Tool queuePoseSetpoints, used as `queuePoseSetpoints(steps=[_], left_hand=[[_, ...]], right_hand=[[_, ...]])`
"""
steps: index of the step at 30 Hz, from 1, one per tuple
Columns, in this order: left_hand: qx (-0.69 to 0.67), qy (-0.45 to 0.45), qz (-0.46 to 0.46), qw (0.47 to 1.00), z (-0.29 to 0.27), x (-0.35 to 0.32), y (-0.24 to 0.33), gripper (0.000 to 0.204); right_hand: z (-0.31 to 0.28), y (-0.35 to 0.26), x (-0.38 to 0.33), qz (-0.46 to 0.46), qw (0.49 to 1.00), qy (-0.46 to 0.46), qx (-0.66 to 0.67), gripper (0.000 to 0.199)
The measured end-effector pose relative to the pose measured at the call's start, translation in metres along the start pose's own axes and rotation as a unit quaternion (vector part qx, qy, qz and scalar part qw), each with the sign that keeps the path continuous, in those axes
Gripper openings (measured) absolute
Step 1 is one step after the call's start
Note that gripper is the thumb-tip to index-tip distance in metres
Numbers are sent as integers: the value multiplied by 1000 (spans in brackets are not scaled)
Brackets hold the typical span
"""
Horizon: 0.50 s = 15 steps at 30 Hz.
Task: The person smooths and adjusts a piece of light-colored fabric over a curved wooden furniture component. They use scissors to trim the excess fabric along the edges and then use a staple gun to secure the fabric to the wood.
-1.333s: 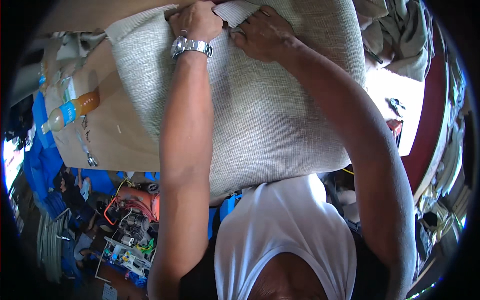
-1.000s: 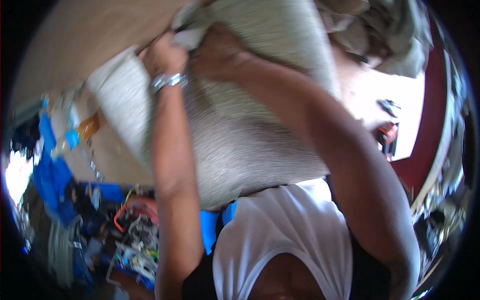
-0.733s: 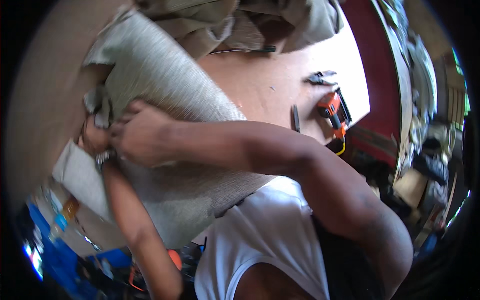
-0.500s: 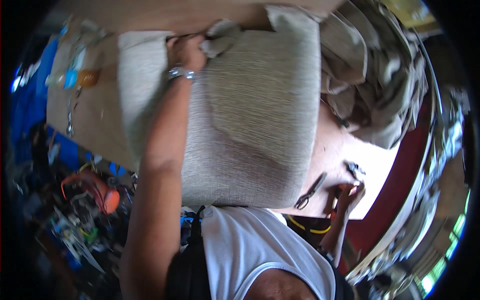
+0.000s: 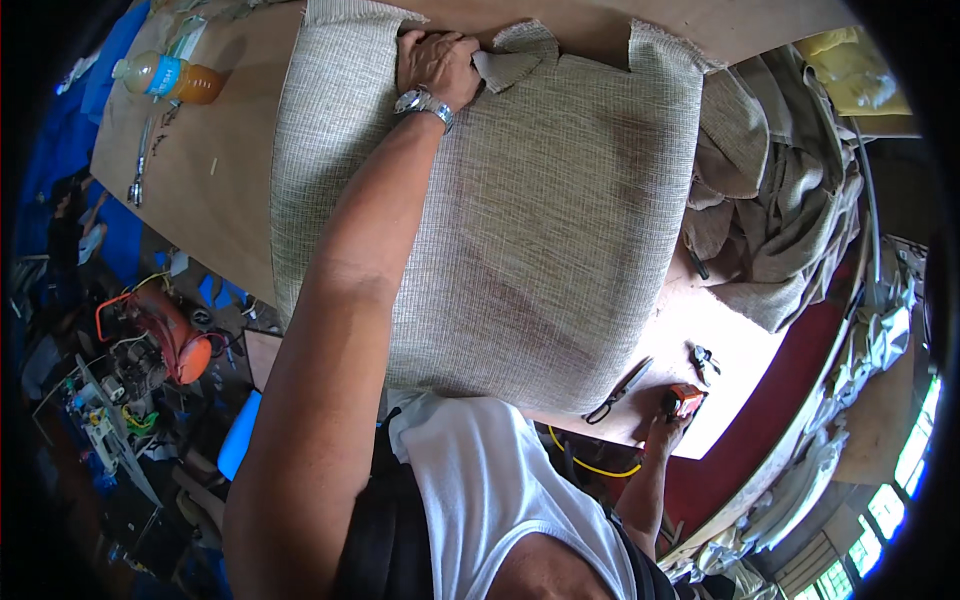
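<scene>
A large cushion covered in beige woven fabric (image 5: 540, 230) lies on the wooden table (image 5: 210, 190) in front of me. My left hand (image 5: 436, 62), with a metal wristwatch, grips the fabric at the cushion's far edge, beside a loose fabric flap (image 5: 515, 55). My right hand (image 5: 663, 428) is low at the right, past the cushion's near corner. Its fingers are closed on an orange hand tool (image 5: 685, 400) lying on the table.
Black scissors (image 5: 618, 390) and pliers (image 5: 703, 360) lie near the orange tool. A heap of beige cloth (image 5: 770, 200) fills the right side. A bottle of orange liquid (image 5: 165, 78) and a wrench (image 5: 138, 182) lie far left. An orange compressor (image 5: 165, 335) stands on the floor.
Both hands were at the cushion's far edge. My right hand has left it and gone down right to the orange tool. My left hand stays on the fabric. The view swung about.
</scene>
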<state>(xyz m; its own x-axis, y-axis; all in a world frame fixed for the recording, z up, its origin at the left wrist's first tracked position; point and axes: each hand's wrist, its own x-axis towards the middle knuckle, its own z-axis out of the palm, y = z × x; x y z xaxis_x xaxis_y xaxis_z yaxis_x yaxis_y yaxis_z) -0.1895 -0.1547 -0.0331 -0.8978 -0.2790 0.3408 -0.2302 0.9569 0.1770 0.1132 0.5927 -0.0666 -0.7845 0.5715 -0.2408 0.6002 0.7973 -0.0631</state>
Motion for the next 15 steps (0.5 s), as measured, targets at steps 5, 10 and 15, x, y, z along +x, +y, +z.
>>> queuePoseSetpoints(steps=[5, 10, 15], left_hand=[[-34, 31, 8, 999, 0, 1, 9, 23], [-58, 23, -23, 998, 5, -1, 2, 17], [-115, 8, -43, 992, -2, 7, 10, 19]], right_hand=[[-13, -18, -13, 5, 999, -20, 44, 64], [-130, -114, -9, 64, 990, -100, 74, 23], [-275, -251, -28, -241, 947, -194, 85, 32]])
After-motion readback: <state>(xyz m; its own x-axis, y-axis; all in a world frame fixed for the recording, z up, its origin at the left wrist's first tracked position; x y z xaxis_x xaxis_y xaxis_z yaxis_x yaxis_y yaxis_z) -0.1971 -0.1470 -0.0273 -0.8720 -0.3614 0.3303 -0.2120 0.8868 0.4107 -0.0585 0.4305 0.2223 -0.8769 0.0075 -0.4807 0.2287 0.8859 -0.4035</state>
